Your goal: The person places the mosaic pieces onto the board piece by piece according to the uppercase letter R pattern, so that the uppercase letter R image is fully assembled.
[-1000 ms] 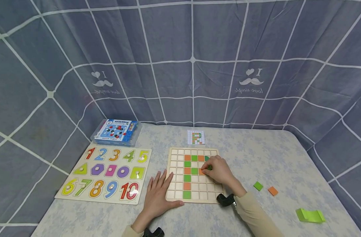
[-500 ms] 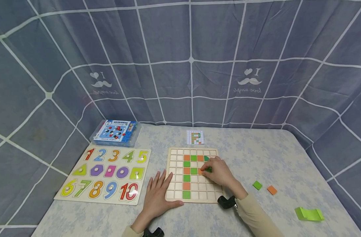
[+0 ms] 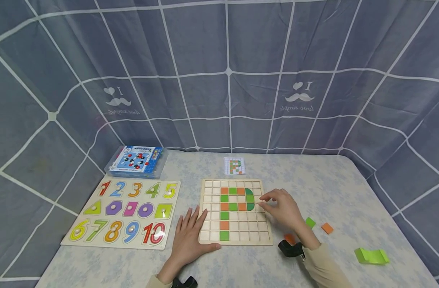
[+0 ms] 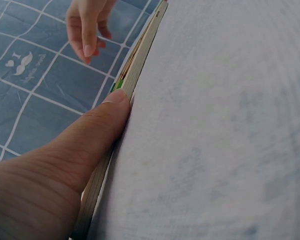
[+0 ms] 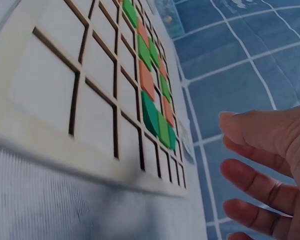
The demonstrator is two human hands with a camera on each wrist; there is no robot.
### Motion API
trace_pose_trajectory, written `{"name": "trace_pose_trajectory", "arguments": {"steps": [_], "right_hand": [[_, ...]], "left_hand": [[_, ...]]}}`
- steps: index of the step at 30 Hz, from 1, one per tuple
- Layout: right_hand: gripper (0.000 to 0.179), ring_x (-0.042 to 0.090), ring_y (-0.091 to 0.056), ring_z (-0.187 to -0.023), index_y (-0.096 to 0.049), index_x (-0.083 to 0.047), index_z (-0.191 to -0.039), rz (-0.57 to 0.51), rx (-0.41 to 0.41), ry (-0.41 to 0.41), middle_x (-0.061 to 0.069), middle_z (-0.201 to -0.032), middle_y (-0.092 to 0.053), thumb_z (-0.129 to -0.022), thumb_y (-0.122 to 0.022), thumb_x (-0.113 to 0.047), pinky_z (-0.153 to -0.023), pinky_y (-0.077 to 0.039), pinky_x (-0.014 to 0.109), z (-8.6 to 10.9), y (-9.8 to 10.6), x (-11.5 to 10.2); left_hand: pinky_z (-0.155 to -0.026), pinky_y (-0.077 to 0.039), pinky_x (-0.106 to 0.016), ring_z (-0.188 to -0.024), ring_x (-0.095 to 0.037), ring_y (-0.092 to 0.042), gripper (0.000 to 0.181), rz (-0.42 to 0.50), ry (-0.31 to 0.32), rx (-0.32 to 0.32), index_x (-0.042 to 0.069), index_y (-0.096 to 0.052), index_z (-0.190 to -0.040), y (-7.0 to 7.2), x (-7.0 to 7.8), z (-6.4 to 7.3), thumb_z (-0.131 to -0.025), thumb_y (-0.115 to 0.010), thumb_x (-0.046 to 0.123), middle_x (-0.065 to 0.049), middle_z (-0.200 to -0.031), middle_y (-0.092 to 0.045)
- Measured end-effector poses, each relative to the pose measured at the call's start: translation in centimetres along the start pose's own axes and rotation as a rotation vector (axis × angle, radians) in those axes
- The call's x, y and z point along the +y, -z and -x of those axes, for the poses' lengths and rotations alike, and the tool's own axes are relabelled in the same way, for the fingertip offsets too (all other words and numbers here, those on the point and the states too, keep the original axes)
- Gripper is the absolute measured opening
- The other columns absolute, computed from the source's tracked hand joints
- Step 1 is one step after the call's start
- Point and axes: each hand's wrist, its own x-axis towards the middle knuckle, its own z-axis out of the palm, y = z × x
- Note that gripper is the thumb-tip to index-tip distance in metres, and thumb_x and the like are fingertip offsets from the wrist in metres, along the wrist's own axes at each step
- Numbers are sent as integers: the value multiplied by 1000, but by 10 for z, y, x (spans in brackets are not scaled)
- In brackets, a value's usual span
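A wooden grid board [image 3: 237, 242] lies at the table's middle. Green and orange square tiles [image 3: 224, 215] fill some of its cells, with two dark green rounded tiles [image 3: 250, 207] at the right of the pattern. My left hand [image 3: 190, 238] lies with spread fingers at the board's left side; its thumb [image 4: 102, 117] presses along the front edge. Just right of the board hovers my right hand [image 3: 284, 209], fingers loosely bent. Nothing shows between the thumb and fingers [image 5: 250, 175] in the right wrist view.
Loose tiles, one green [image 3: 310, 222] and two orange [image 3: 327, 228], lie right of the board near a green holder [image 3: 371, 256]. A patterned card [image 3: 234, 166] sits behind it. Leftward are a number puzzle [image 3: 120, 216] and a boxed set [image 3: 135, 161].
My right hand has let go of the tile at the board and drawn back to the right, uncovering the rounded tiles. The left hand stays on the board's edge.
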Motion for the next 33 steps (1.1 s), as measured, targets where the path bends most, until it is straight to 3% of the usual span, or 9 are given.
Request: {"name": "trace_pose_trajectory", "arguments": {"steps": [9,17,33], "right_hand": [[22,22,-55,-84,-75,-10,-94,17,27,-95,-3,-89,-65,-77,-80,-23,-67,-46,37,21,22,19],[24,24,-56,-82,-75,-11,-93,21,19,-140,-2,-89,-66,-75,-82,-26,-65,-46,36,39,29,28],[35,17,-53,-80,-73,-17,-91,14,-134,-236,-6,-86,-63,-65,-86,-37,-69,-45,36,56,31,38]], "left_hand": [[-107,-12,-57,-140,-37,-17,107,-9,-1,5,13,-40,-146,-2,-2,1,-63,-66,75,-15,-151,-31],[-108,-12,-57,-140,-37,-17,106,-6,-7,11,13,-40,-146,-1,-2,1,-64,-67,74,-15,-151,-31],[-108,-9,-56,-140,-36,-15,106,4,3,-1,12,-40,-146,0,1,-1,-63,-70,72,-15,-151,-29]]}}
